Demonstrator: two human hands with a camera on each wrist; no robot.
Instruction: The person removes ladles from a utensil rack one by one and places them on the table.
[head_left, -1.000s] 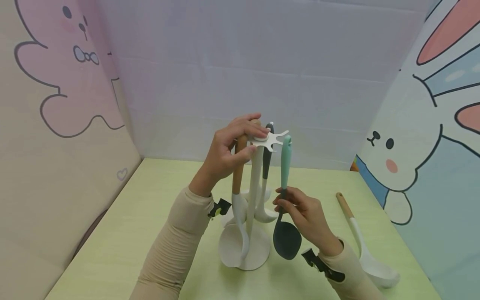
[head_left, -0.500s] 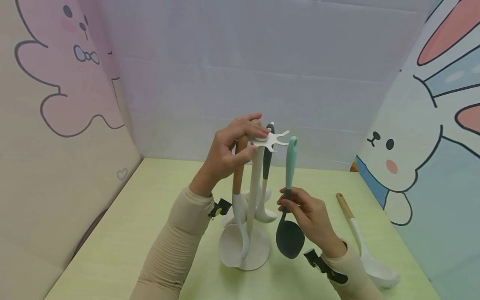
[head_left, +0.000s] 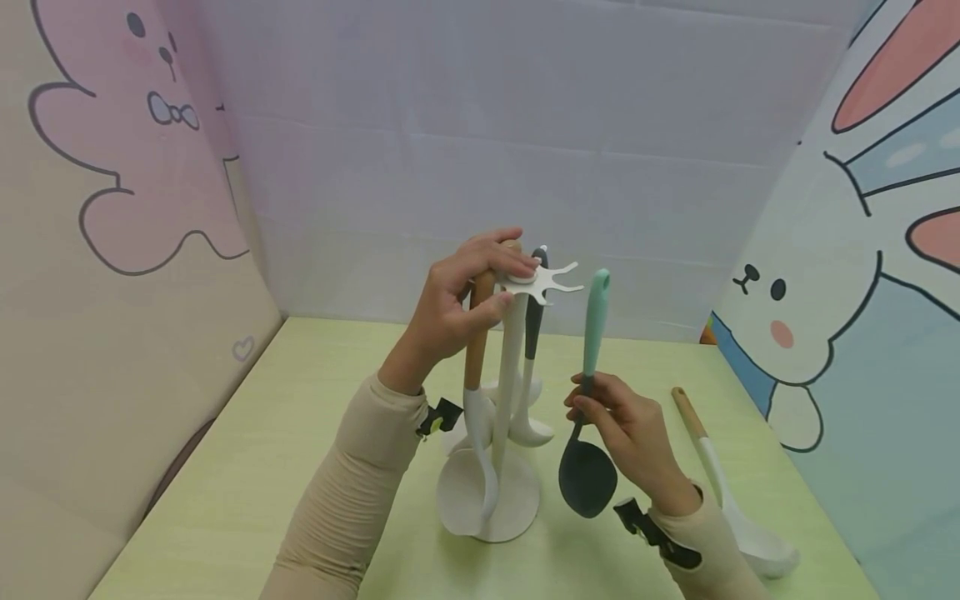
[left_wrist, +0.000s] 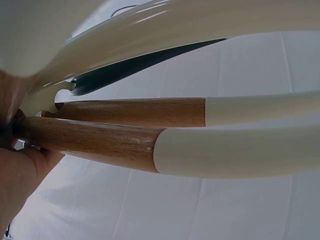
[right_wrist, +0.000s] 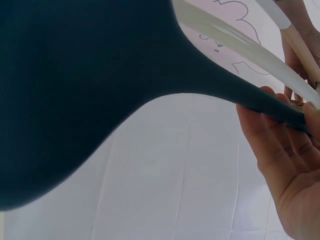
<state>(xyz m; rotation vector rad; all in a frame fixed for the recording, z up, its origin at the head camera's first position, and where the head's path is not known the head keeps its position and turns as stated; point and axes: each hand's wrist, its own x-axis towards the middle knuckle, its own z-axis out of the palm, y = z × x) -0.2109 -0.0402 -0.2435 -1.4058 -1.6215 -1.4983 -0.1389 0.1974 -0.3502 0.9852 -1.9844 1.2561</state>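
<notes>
Right hand: The right hand [head_left: 622, 425] pinches the dark neck of a cooking spoon, thumb on one side and fingers on the other.
Cooking spoon: The cooking spoon [head_left: 588, 479] is held up on the right of the stand. Its mint handle points up with a small lean, and its round dark head is at the bottom.
Left hand: The left hand [head_left: 467, 279] holds the top of the white utensil stand [head_left: 510, 350], with fingers over the knob and thumb by the rim.
Prongs: Some white prongs stick out past the fingers toward the spoon. A small gap sits between the prong tips and the mint handle.
Low gap: In the head view, a thin strip of green table [head_left: 322, 358] shows between the dark spoon head and the round stand base.
On the stand: A wood-handled utensil [head_left: 476, 358] is in front, and a gray-handled ladle [head_left: 531, 375] is on the spoon's side.
White ladle: A white ladle [head_left: 716, 467] lies near the table's right edge. The right sleeve [head_left: 708, 546] passes by its bowl; I cannot tell if they touch.
Back edge: The table ends at a pale sheet [head_left: 420, 208], behind the stand.
</notes>
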